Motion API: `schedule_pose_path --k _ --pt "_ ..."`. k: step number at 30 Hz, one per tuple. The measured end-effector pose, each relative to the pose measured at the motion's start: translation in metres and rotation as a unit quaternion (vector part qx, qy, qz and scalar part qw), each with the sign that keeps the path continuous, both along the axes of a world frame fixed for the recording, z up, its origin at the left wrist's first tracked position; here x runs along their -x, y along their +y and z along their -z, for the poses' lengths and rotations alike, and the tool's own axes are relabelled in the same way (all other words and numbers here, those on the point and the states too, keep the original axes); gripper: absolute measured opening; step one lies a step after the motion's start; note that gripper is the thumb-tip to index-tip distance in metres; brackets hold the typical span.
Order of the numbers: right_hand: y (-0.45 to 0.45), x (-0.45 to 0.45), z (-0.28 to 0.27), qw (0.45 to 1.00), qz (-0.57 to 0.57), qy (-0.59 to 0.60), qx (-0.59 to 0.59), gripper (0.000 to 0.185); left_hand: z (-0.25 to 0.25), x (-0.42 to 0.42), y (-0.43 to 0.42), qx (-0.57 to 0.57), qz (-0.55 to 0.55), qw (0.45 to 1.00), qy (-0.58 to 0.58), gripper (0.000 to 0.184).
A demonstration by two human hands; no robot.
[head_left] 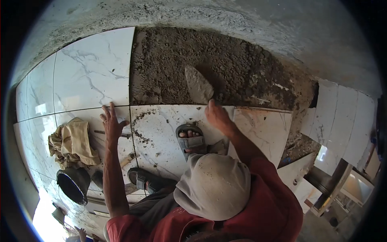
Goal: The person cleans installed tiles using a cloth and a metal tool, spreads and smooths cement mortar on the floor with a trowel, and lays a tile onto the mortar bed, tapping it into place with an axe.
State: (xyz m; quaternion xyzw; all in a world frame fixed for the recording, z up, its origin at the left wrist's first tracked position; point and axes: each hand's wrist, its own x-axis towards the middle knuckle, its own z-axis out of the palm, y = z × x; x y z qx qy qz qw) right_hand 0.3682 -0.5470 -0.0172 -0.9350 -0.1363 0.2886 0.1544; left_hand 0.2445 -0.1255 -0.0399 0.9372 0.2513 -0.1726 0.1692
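Note:
My right hand is closed around the handle of a trowel. The pointed grey blade, coated with mortar, lies over a bed of rough brown mortar. My left hand rests with its fingers spread on a white marbled tile, near the joint with another tile beside the mortar. Crumbs of mortar are scattered over the tile between my hands. The trowel's handle is mostly hidden by my right hand.
A tan cloth, a black bucket, a thin metal tool and a wooden handle lie to the left. Sandalled feet stand on the tiles. A rough wall borders the mortar. Another person's hand shows lower left.

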Motion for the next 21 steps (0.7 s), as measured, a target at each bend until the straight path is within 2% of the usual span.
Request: schedule_pose_path --k 1,2,3,5,7,8,10,11,13,14,16,17,19,20,21 --pt "-0.010 -0.008 0.004 0.998 -0.023 -0.054 0.015 0.029 -0.001 0.000 0.000 -0.002 0.000 1.000 0.006 0.111" --pt "-0.030 -0.025 -0.004 0.997 -0.014 0.007 0.077 0.022 -0.001 -0.001 0.001 -0.004 -0.004 1.000 0.009 0.111" --pt "-0.064 -0.033 0.013 0.989 -0.002 -0.014 0.145 0.023 -0.001 -0.002 0.002 -0.004 -0.006 1.000 0.008 0.111" --pt "-0.117 -0.052 0.007 0.990 0.012 -0.037 0.139 0.025 -0.005 -0.003 -0.001 -0.006 -0.009 1.000 0.012 0.111" --pt "-0.116 -0.061 -0.036 0.982 -0.075 -0.077 0.154 0.032 -0.006 -0.006 -0.002 -0.006 -0.016 1.000 0.019 0.111" --pt "-0.110 -0.065 -0.049 0.982 -0.082 -0.076 0.151 0.032 -0.005 -0.007 -0.002 -0.007 -0.020 0.999 0.029 0.112" --pt "-0.091 -0.070 -0.062 0.997 -0.046 -0.045 0.035 0.035 -0.004 -0.005 -0.002 -0.010 -0.014 1.000 0.016 0.112" --pt "-0.077 -0.073 -0.066 0.998 -0.051 -0.039 0.027 0.035 -0.004 -0.005 -0.002 -0.012 -0.014 1.000 0.011 0.112" --pt "-0.040 -0.082 -0.076 0.982 -0.183 0.011 0.038 0.043 -0.007 -0.006 -0.003 -0.012 -0.010 1.000 0.011 0.112" --pt "-0.013 -0.088 -0.088 0.982 -0.184 0.009 0.034 0.043 -0.009 -0.007 -0.002 -0.016 -0.012 1.000 0.010 0.112" --pt "0.034 -0.096 -0.106 0.945 -0.247 0.135 0.170 0.044 -0.009 -0.007 -0.004 -0.015 -0.010 1.000 0.019 0.113" --pt "0.031 -0.100 -0.095 0.944 -0.247 0.137 0.171 0.044 -0.008 -0.004 -0.004 -0.013 -0.011 1.000 0.021 0.113" --pt "0.020 -0.107 -0.062 0.906 -0.418 0.001 0.057 0.037 -0.002 -0.001 0.000 -0.022 0.001 1.000 -0.002 0.113" --pt "0.012 -0.117 -0.052 0.907 -0.417 0.004 0.060 0.037 0.001 0.000 0.001 -0.018 0.003 1.000 0.000 0.113" --pt "-0.001 -0.130 -0.044 0.907 -0.406 0.023 0.111 0.036 0.002 0.002 0.001 -0.018 0.001 1.000 -0.004 0.113"
